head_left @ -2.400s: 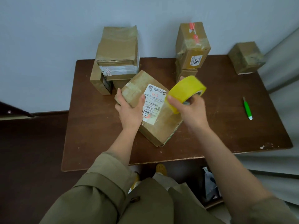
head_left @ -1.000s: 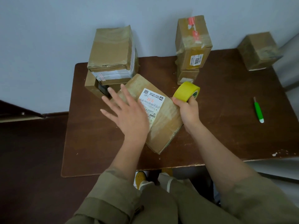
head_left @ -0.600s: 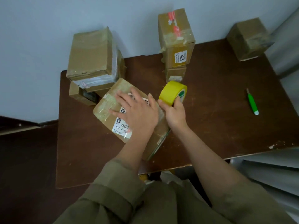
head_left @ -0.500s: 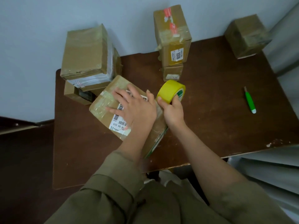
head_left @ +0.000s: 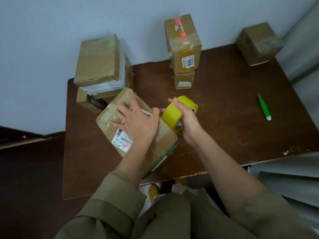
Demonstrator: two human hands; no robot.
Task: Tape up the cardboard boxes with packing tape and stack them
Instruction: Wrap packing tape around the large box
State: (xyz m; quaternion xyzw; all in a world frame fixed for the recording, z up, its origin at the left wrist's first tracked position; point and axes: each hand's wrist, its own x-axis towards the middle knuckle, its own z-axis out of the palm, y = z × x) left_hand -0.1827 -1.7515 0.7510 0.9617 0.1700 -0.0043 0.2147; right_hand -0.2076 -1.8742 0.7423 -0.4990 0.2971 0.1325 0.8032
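A flat cardboard box (head_left: 160, 140) with a white shipping label lies tilted on the brown table (head_left: 224, 128) in front of me. My left hand (head_left: 136, 121) presses flat on its top with the fingers spread. My right hand (head_left: 186, 121) grips a yellow roll of packing tape (head_left: 174, 112) just off the box's right edge. A stack of two boxes (head_left: 101, 66) stands at the back left. Another stack (head_left: 183, 47) of a taller box on a small one stands at the back middle.
A single small box (head_left: 259, 42) sits at the table's far right corner by a grey curtain. A green utility knife (head_left: 264, 107) lies on the right of the table. The wall runs close behind the stacks. My yellow shoes show under the front edge.
The box has been turned over, and its label now faces front left. My left hand went from hovering to pressing on top. The tape roll stays beside the box's right edge.
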